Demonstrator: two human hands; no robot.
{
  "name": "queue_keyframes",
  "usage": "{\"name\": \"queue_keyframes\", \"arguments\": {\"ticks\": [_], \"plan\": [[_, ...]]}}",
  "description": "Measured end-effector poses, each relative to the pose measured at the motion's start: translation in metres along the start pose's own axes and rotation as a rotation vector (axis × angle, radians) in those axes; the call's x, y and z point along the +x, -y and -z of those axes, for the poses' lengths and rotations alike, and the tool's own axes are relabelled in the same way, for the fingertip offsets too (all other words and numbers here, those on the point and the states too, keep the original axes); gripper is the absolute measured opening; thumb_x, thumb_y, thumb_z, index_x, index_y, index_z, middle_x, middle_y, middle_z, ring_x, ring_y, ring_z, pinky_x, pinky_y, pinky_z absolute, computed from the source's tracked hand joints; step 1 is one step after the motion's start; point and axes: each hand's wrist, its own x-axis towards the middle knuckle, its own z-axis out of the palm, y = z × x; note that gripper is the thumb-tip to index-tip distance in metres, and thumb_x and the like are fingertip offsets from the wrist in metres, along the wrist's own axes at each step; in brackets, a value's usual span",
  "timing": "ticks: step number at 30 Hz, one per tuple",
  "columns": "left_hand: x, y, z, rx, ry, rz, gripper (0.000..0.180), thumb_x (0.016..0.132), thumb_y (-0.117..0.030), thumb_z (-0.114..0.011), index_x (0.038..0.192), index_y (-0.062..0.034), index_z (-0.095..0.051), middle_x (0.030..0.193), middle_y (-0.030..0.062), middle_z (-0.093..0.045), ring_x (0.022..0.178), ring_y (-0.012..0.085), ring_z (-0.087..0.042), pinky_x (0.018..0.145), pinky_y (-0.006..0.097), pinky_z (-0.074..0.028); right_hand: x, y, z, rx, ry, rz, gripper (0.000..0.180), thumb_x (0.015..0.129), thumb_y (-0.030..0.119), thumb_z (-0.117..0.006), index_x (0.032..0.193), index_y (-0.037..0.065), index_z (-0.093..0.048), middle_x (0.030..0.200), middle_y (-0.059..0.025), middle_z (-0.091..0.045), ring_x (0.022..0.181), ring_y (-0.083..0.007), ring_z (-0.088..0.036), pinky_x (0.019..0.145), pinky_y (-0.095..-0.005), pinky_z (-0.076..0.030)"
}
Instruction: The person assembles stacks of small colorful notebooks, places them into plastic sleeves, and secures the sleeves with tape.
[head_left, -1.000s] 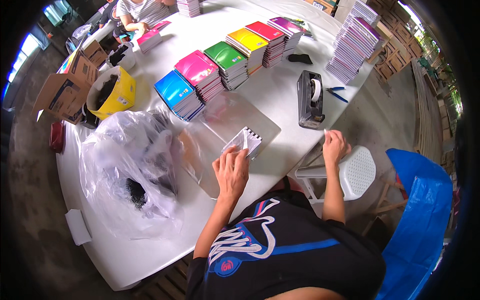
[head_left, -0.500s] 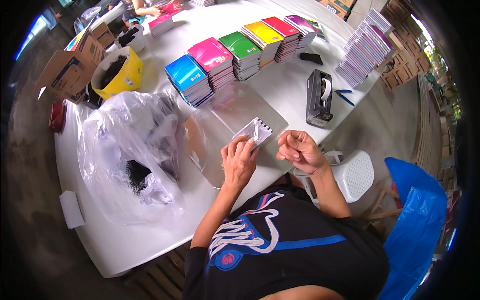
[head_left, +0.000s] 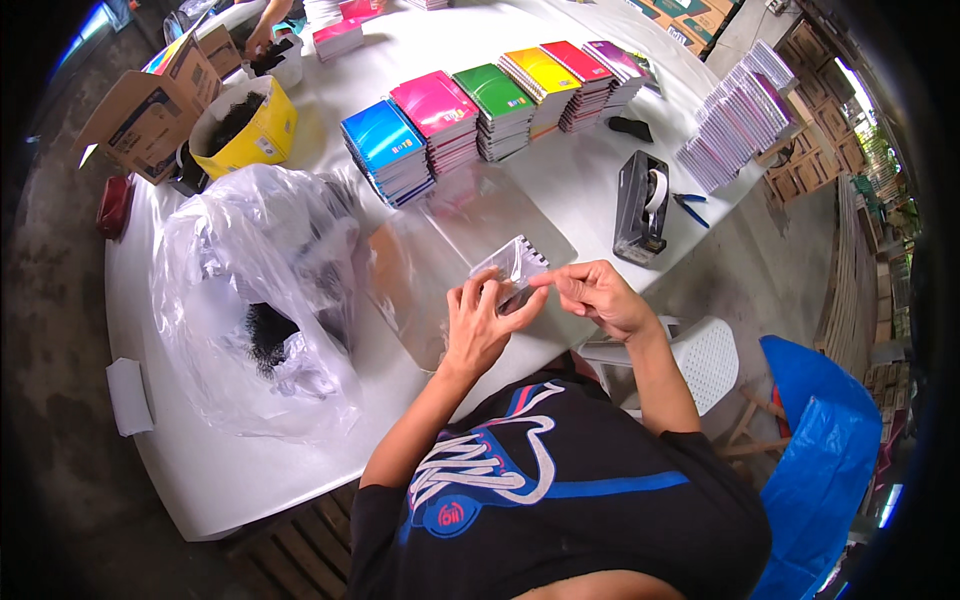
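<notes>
Notepad (head_left: 512, 268), small and spiral-bound in a clear sleeve, sits low over the near edge of the white worktop (head_left: 600, 170), pinched between both hands. The left hand (head_left: 480, 322) closes fingers and thumb on its lower corner; the right hand (head_left: 597, 296), which a second ago rested off at the worktop's edge, has come in and now nips the right side with thumb and forefinger. So the pad has gone from a one-handed hold to a two-handed one. Just beyond lie clear plastic sheets (head_left: 470, 230), a bulging clear bag (head_left: 262, 300) to the left, stacks of coloured notebooks (head_left: 490, 105) behind, and a tape dispenser (head_left: 640, 205) to the right.
</notes>
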Motion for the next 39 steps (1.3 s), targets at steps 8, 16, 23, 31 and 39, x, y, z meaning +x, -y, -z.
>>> {"name": "queue_keyframes", "arguments": {"ticks": [8, 16, 23, 31, 39], "plan": [[-0.002, -0.001, 0.002, 0.02, 0.079, 0.022, 0.058, 0.077, -0.012, -0.059, 0.123, -0.045, -0.049, 0.098, 0.0001, -0.052, 0.106, 0.0238, -0.049, 0.077, 0.04, -0.037, -0.003, 0.0, -0.009, 0.085, 0.103, -0.041, 0.039, 0.091, 0.021, -0.059, 0.124, 0.001, -0.056, 0.066, 0.0056, -0.047, 0.057, -0.0031, -0.039, 0.051, -0.016, -0.031], [0.003, -0.007, 0.005, 0.017, 0.032, 0.019, 0.061, 0.072, -0.009, -0.059, 0.121, -0.0439, -0.053, 0.099, -0.0019, -0.054, 0.107, 0.0227, -0.048, 0.076, 0.038, -0.037, -0.011, -0.001, -0.009, 0.09, 0.174, 0.084, 0.069, 0.093, 0.032, -0.055, 0.147, 0.012, -0.019, 0.071, -0.0026, -0.06, 0.055, -0.0084, -0.058, 0.041, -0.0155, -0.036], [0.0, -0.004, 0.001, 0.035, 0.041, 0.024, 0.061, 0.073, -0.011, -0.06, 0.126, -0.0397, -0.051, 0.097, -0.0017, -0.054, 0.106, 0.0228, -0.049, 0.075, 0.038, -0.037, -0.017, 0.01, -0.019, -0.088, 0.227, -0.014, 0.095, 0.089, 0.047, -0.054, 0.145, 0.016, 0.016, 0.067, -0.0127, -0.063, 0.049, -0.0124, -0.06, 0.038, -0.0173, -0.038], [0.002, -0.006, 0.004, 0.022, 0.073, 0.039, 0.058, 0.073, -0.014, -0.058, 0.127, -0.0361, -0.051, 0.096, 0.0003, -0.053, 0.107, 0.0231, -0.048, 0.075, 0.038, -0.037, -0.019, 0.001, -0.047, -0.061, 0.245, 0.048, 0.101, 0.089, 0.048, -0.053, 0.141, 0.016, 0.028, 0.066, -0.0173, -0.063, 0.039, -0.0085, -0.048, 0.039, -0.0184, -0.036], [-0.001, -0.005, -0.001, 0.052, 0.067, 0.077, 0.056, 0.073, -0.015, -0.058, 0.129, -0.0254, -0.052, 0.099, 0.0038, -0.052, 0.107, 0.0239, -0.047, 0.075, 0.038, -0.037, -0.016, -0.007, -0.06, -0.48, 0.058, 0.151, 0.099, 0.087, 0.052, -0.054, 0.145, 0.015, 0.016, 0.06, -0.0142, -0.062, 0.036, -0.0137, -0.046, 0.047, -0.0263, -0.039]]}}
